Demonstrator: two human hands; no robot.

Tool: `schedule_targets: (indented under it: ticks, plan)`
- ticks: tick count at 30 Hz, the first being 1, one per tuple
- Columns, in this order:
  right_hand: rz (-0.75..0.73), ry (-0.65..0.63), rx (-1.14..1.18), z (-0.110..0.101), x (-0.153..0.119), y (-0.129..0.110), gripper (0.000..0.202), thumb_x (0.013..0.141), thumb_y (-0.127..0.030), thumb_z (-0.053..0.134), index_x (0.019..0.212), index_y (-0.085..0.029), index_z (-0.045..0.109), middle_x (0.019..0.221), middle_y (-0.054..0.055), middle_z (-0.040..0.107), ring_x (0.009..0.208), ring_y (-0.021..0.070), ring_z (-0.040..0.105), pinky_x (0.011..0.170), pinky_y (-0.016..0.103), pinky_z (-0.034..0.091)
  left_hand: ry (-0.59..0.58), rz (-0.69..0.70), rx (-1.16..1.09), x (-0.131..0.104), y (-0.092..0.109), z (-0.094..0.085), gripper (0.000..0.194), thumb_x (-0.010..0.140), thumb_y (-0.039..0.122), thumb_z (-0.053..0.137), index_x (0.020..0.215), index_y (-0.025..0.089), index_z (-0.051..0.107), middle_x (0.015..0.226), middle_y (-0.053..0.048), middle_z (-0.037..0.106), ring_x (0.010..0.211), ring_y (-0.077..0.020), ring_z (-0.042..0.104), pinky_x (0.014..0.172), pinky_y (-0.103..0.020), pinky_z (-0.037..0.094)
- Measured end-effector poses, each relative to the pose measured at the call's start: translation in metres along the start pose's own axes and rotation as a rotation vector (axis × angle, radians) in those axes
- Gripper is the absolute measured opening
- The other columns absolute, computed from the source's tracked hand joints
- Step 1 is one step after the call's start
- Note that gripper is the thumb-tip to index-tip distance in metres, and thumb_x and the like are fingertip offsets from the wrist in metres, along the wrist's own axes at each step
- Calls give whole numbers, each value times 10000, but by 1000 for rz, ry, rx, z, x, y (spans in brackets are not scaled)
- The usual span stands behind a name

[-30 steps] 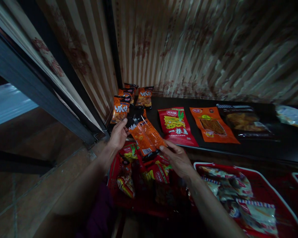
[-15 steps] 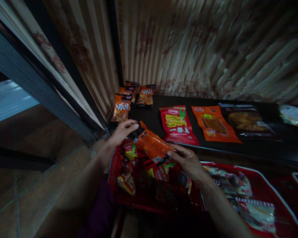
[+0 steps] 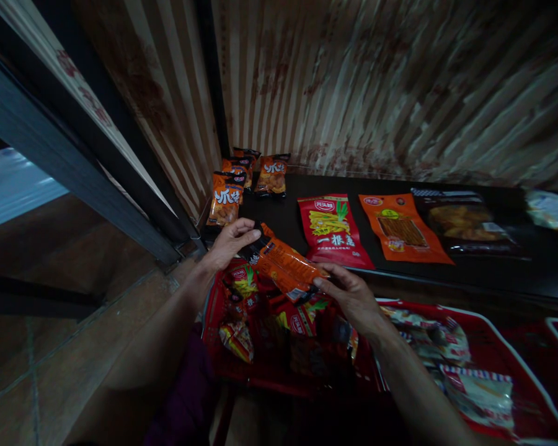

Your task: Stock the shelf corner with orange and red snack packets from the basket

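An orange and black snack bag is stretched between my two hands, its printed back with a barcode facing up. My left hand pinches the black upper end between thumb and fingers. At the lower right end, my right hand grips the orange edge. Directly beneath lies a red basket holding several red and orange snack packets. Beyond my left hand, several matching orange snack bags stand in the shelf's left corner. A red snack bag lies flat on the shelf, just past my right hand.
The dark shelf also carries an orange packet of brown sticks, a dark clear-fronted bag and a white packet. A second red basket with white packets is at right. Metal posts border the left.
Both hands keep hold of the orange and black bag in nearly the same place. The view has shifted very slightly; nothing has been put down or picked up.
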State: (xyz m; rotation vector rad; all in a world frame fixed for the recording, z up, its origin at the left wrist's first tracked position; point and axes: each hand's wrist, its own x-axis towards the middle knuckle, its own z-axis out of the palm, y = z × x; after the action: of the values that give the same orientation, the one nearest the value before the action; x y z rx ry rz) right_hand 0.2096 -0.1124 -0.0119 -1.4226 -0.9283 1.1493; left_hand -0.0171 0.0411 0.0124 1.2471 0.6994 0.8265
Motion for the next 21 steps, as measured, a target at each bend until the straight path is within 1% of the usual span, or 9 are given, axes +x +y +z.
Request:
schedule_targets:
  ticks: [3,8,14,19,21]
  plan:
    - [-17,15,16,0,1,1,285,639,-400,802,849,-258,671,890,-23,688,824,158,629,771,267,500,2,7,-12,-1,0,1,311,680,394,749,838,181,586,734,35,627,619,-82,577,599,-198,444]
    - [-17,34,16,4,0,0,308,637,-410,796,778,-236,584,788,-26,626,724,140,575,679,247,478,58,29,-72,-2,1,6,329,656,395,762,765,177,542,662,45,610,557,-78,551,557,-199,423]
    - [-21,81,69,5,2,1,340,602,-411,817,703,-231,547,733,-45,608,678,123,545,648,236,453,99,52,-157,-1,1,13,369,613,398,785,724,175,512,638,48,608,527,-75,532,531,-204,422]
    - [-69,88,54,4,4,6,314,628,-395,805,683,-229,544,693,-58,565,643,106,507,621,220,427,171,81,-162,0,2,18,402,585,407,797,697,184,482,615,63,586,533,-70,521,549,-203,422]
    - [-75,73,37,3,2,6,313,642,-403,793,677,-227,536,681,-55,546,638,110,501,611,223,424,179,93,-151,1,1,19,396,594,410,792,702,187,482,621,65,586,544,-70,524,567,-206,425]
